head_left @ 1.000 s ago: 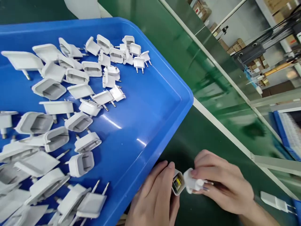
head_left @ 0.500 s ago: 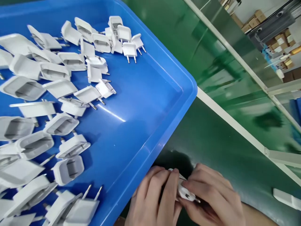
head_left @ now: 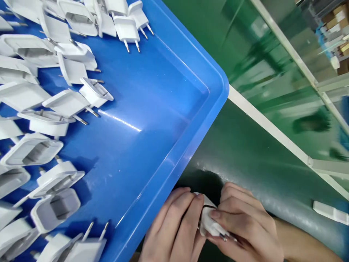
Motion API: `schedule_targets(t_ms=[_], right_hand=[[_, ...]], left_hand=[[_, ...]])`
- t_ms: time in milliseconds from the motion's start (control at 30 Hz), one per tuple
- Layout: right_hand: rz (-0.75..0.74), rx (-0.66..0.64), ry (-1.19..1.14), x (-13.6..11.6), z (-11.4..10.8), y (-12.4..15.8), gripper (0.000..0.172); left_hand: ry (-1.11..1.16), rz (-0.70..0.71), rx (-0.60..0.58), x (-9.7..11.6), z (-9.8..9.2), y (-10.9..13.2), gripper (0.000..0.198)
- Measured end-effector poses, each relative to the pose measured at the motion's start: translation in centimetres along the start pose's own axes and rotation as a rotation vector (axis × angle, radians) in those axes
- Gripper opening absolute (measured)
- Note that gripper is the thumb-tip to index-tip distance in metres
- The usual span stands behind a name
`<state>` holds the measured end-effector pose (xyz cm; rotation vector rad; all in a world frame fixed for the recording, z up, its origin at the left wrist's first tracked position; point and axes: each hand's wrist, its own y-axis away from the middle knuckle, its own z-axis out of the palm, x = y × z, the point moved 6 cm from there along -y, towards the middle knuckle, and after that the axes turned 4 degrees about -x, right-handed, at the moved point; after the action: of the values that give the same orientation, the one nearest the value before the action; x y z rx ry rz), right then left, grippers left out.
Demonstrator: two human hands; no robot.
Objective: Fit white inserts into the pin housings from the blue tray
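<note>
At the bottom, my right hand (head_left: 245, 222) pinches a white two-pin plug housing (head_left: 212, 222) between thumb and fingers, its metal pins pointing down and to the right. My left hand (head_left: 174, 225) is closed beside it, fingers curled round a white plastic part (head_left: 205, 199) that shows only in part. A dark line runs between this part and the housing; whether the two are joined I cannot tell. Left of my hands lies a blue tray (head_left: 152, 193) with many loose white plug housings (head_left: 57, 209), some showing hollow insides and others their pins.
Under my hands is a dark green tabletop (head_left: 253, 145). A white strip (head_left: 269, 127) crosses it diagonally. Toward the right edge lies a white plastic object (head_left: 329, 212). Cardboard boxes (head_left: 334, 22) show at the far upper right.
The plug housing in my right hand has turned, showing more of its side, and the dark line beside it is plainer. The view has shifted closer to the tray's corner.
</note>
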<state>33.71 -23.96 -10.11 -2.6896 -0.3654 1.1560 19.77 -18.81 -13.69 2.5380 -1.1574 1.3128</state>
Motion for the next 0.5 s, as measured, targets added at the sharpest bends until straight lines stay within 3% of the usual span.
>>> schedule_targets(t_ms=[200, 300, 400, 500], right_hand=[[-0.004, -0.003, 0.07, -0.4, 0.1, 0.6, 0.032], [0.081, 0.088, 0.134, -1.0, 0.1, 0.9, 0.035], [0.223, 0.212, 0.206, -1.5, 0.1, 1.1, 0.032], [0.312, 0.171, 0.248, -1.7, 0.6, 1.0, 0.036]], left_hand=[[0.021, -0.023, 0.125, 0.0, 1.0, 0.1, 0.036], [0.016, -0.033, 0.125, -0.1, 0.7, 0.3, 0.034], [-0.011, -0.025, 0.057, -0.1, 0.0, 0.3, 0.029], [-0.059, -0.018, -0.081, 0.0, -0.3, 0.2, 0.027]])
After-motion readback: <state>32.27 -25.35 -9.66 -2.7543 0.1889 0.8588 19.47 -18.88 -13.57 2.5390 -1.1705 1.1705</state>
